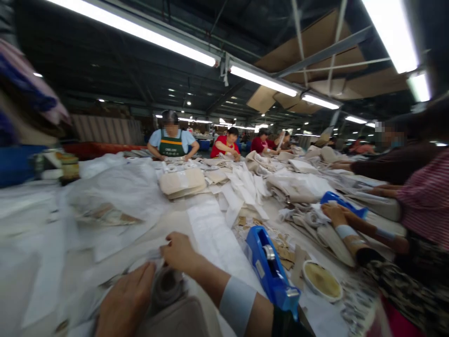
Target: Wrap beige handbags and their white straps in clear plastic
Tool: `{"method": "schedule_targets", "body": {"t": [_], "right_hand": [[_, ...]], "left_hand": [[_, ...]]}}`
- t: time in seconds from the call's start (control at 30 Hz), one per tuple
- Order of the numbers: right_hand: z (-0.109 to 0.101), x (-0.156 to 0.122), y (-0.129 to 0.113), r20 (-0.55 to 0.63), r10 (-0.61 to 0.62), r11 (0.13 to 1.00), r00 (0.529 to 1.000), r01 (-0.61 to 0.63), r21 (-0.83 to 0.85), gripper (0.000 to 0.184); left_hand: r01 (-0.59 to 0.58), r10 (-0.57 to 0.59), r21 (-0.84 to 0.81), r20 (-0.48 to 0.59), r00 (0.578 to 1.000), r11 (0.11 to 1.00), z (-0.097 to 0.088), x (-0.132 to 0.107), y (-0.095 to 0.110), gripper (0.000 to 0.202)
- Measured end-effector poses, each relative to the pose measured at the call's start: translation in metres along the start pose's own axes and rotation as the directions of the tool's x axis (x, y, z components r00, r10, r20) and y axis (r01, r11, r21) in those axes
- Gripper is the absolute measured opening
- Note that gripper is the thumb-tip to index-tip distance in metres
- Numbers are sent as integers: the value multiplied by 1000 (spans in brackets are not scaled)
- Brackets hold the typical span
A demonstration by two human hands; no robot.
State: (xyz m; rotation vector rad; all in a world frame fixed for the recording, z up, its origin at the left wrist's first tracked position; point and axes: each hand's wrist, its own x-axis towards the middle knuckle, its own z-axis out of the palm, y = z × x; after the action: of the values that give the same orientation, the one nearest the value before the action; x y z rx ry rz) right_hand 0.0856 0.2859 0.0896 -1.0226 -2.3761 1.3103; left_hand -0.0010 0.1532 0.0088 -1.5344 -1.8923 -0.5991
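Note:
A grey-beige roll of cloth lies in front of me at the lower middle, with its coiled end facing me. My left hand presses along the roll's left side, fingers together and partly blurred. At the far end of the roll, my right hand is closed with curled fingertips against it. A pale blue band circles my right forearm. Beneath my left hand lies crumpled, see-through plastic. Nearer me, a flat beige cloth piece touches the roll.
A blue tape dispenser stands right of my forearm, beside a round bowl of yellowish stuff. White sheets, plastic bags and a folded beige bundle cover the table. Co-workers' arms reach in from the right; others work opposite.

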Motion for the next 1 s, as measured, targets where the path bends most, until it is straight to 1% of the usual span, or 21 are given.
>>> {"method": "schedule_targets", "body": {"t": [0.03,0.07,0.13,0.23,0.3,0.43,0.47,0.5,0.53,0.6,0.67,0.7,0.77,0.83,0.93,1.0], "right_hand": [[-1,3,-1,-18,-17,1000,1000,17,-12,22],[0,7,0,-31,-29,999,999,29,-18,23],[3,20,2,-15,-62,998,998,62,-25,25],[11,40,9,33,-133,990,991,134,-44,25],[16,48,12,41,-192,978,981,194,-79,23],[15,49,14,-14,-321,934,947,315,-169,12],[14,46,15,-28,-361,919,932,350,-182,12],[13,42,16,-30,-405,900,914,392,-189,19],[12,38,18,-16,-453,877,892,442,-192,28],[11,28,25,59,-545,817,836,546,-186,39],[12,21,32,137,-607,762,783,622,-180,38],[13,20,36,153,-621,746,769,639,-185,34],[18,22,40,140,-625,739,768,640,-211,24],[23,28,41,102,-611,750,785,616,-243,20],[26,32,35,63,-587,770,807,581,-264,21],[21,24,34,18,-583,783,813,567,-253,26]], "left_hand": [[-75,84,122,-72,994,990,-10,4,8,34],[-120,144,198,-111,983,973,-17,7,15,33],[-113,165,269,-182,969,957,-23,11,24,32],[-84,148,276,-220,964,957,-25,6,32,31],[-78,140,258,-233,962,963,-31,-2,38,30],[-117,167,201,-256,952,973,-50,-12,52,35],[-128,178,195,-260,949,972,-54,-13,54,36],[-136,184,191,-262,947,972,-57,-13,56,37],[-134,180,185,-261,948,973,-59,-13,57,36],[-109,148,158,-260,954,981,-61,-10,58,32],[-63,92,120,-256,962,991,-61,-7,59,26],[-39,64,104,-249,966,994,-60,-5,59,24],[-15,34,86,-217,976,996,-56,-2,62,24],[-13,25,77,-163,986,997,-53,0,64,25],[-29,36,70,-89,995,997,-53,-6,60,26],[-9,13,84,-49,999,996,-61,-20,48,25]]}}
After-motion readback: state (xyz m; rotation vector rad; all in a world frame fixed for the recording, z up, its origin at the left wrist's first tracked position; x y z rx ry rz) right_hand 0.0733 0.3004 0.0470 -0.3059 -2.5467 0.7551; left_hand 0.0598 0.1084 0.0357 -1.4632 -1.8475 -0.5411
